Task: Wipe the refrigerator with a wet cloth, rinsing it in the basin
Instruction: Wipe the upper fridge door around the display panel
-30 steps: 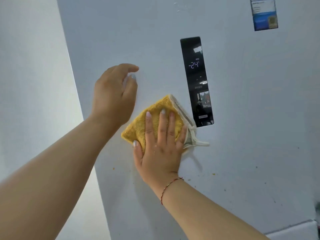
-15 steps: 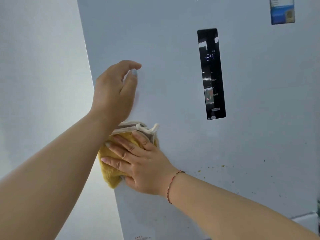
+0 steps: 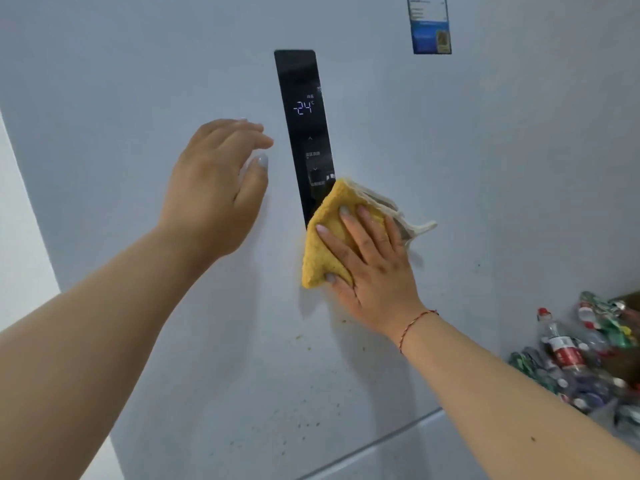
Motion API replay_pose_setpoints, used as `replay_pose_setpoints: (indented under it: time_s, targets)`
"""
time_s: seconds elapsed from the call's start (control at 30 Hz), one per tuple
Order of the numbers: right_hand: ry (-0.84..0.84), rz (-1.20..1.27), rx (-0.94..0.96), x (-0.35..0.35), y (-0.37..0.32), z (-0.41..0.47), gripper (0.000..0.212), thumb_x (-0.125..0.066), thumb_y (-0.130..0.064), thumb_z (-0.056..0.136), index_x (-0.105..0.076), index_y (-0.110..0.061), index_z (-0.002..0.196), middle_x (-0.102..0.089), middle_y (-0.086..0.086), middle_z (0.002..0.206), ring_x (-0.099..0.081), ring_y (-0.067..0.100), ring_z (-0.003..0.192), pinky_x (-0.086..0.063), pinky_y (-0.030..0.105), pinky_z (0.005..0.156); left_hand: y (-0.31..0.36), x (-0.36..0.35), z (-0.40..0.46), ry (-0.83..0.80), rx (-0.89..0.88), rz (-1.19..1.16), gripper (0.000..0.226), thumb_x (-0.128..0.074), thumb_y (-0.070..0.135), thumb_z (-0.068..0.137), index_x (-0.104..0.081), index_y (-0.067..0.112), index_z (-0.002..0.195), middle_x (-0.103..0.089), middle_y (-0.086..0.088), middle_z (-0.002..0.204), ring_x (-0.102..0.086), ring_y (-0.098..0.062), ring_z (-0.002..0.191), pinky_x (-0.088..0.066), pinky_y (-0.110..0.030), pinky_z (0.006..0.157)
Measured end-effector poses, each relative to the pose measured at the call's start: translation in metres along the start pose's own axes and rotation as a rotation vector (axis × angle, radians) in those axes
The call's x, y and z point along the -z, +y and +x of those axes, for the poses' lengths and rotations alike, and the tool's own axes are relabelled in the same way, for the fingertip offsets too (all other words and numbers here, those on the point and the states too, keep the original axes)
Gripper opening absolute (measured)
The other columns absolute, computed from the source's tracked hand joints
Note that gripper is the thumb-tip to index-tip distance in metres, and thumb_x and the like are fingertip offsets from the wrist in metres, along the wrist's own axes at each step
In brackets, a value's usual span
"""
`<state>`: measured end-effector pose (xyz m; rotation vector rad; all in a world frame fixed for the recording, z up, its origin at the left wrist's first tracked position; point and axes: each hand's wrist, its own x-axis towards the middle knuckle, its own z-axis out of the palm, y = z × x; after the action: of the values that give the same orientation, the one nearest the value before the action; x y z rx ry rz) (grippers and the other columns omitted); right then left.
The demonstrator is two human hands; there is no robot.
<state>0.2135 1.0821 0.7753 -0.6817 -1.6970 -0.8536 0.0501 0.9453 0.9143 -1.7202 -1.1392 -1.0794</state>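
A white refrigerator door [image 3: 485, 188] fills the view, with a black control panel [image 3: 301, 133] reading -24. My right hand [image 3: 370, 258] presses a folded yellow cloth [image 3: 327, 244] flat against the door, fingers straight, at the panel's lower end. The cloth's pale edge sticks out to the right. My left hand [image 3: 214, 188] rests its fingers on the door to the left of the panel, holding nothing. Small yellowish specks dot the door below the cloth. The basin is out of view.
A blue and white sticker [image 3: 429, 26] is on the door at the upper right. A heap of plastic bottles [image 3: 585, 355] lies at the lower right beside the refrigerator. A door seam [image 3: 374, 441] runs across the bottom. A white wall [image 3: 20, 237] is at the left.
My right hand has swept the cloth from the door's left edge, under my left wrist, rightward and up to the panel's lower end. The view has shifted right, bringing the bottles into sight.
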Motion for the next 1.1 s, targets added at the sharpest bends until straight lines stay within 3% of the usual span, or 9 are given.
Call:
replay_pose_setpoints:
  time_s: [0.17,0.23,0.37,0.57,0.67,0.8,0.97,1.1]
  targets:
    - [-0.076,-0.021,-0.382,0.0,0.064,-0.021,0.061,-0.021,-0.057,0.094,-0.018,-0.033,0.15,-0.017,0.006,0.158,-0.012,0.026,0.145,-0.005,0.048,0.118,0.005,-0.02,0.001,-0.016,0.0,0.05,0.04,-0.038,0.023,0.092,-0.064,0.007,0.117,-0.06,-0.009,0.129,-0.045,-0.025,0.128,-0.026,-0.029,0.111]
    - [-0.1,0.05,-0.608,0.002,0.085,-0.033,0.064,-0.019,-0.059,0.091,-0.01,-0.038,0.15,-0.01,0.003,0.16,-0.005,0.022,0.147,0.002,0.05,0.118,0.003,-0.025,0.001,-0.022,-0.012,0.076,0.037,-0.041,0.021,0.093,-0.063,0.007,0.118,-0.059,-0.01,0.131,-0.044,-0.026,0.129,-0.024,-0.039,0.116]
    - [-0.055,0.188,-0.939,0.0,0.1,-0.052,0.068,-0.015,-0.061,0.086,-0.003,-0.041,0.15,-0.003,-0.001,0.161,0.002,0.018,0.147,0.006,0.053,0.116,0.001,-0.028,0.001,-0.017,-0.021,0.082,0.035,-0.043,0.019,0.093,-0.063,0.006,0.117,-0.058,-0.011,0.132,-0.044,-0.027,0.13,-0.022,-0.042,0.117]
    - [0.022,0.199,-1.296,-0.013,0.047,-0.044,0.073,-0.015,-0.059,0.086,-0.004,-0.032,0.152,-0.006,0.006,0.161,-0.002,0.023,0.148,0.003,0.051,0.115,0.002,-0.018,0.005,-0.041,0.007,0.021,0.039,-0.039,0.023,0.093,-0.062,0.01,0.122,-0.057,-0.005,0.133,-0.045,-0.021,0.129,-0.025,-0.027,0.112]
    - [0.038,0.196,-1.295,-0.014,0.008,-0.043,0.079,-0.009,-0.063,0.081,-0.006,-0.029,0.152,-0.008,0.008,0.16,-0.004,0.025,0.147,0.0,0.053,0.115,0.0,-0.009,0.001,-0.03,0.007,0.021,0.035,-0.042,0.02,0.095,-0.062,0.01,0.122,-0.058,-0.004,0.132,-0.046,-0.019,0.127,-0.025,-0.018,0.103]
    - [0.031,0.182,-1.215,-0.015,-0.044,-0.039,0.076,-0.01,-0.061,0.084,-0.009,-0.028,0.153,-0.012,0.011,0.159,-0.007,0.028,0.147,-0.001,0.055,0.115,-0.011,0.008,-0.01,-0.035,-0.004,0.065,0.034,-0.042,0.019,0.094,-0.064,0.007,0.118,-0.06,-0.007,0.13,-0.047,-0.021,0.125,-0.026,-0.019,0.105]
    - [0.015,0.178,-1.054,-0.017,-0.097,-0.03,0.07,-0.02,-0.055,0.091,-0.016,-0.023,0.152,-0.017,0.015,0.157,-0.011,0.033,0.145,-0.006,0.061,0.113,-0.032,0.024,-0.024,-0.033,0.009,0.106,0.037,-0.041,0.02,0.092,-0.064,0.007,0.118,-0.059,-0.008,0.131,-0.043,-0.024,0.131,-0.028,-0.044,0.113]
    - [0.002,0.194,-0.833,-0.015,-0.143,-0.02,0.068,-0.03,-0.052,0.091,-0.022,-0.021,0.151,-0.019,0.018,0.156,-0.013,0.035,0.144,-0.008,0.065,0.111,-0.049,0.037,-0.032,-0.014,0.016,0.157,0.042,-0.038,0.026,0.091,-0.063,0.008,0.12,-0.054,-0.009,0.137,-0.036,-0.026,0.137,-0.023,-0.048,0.115]
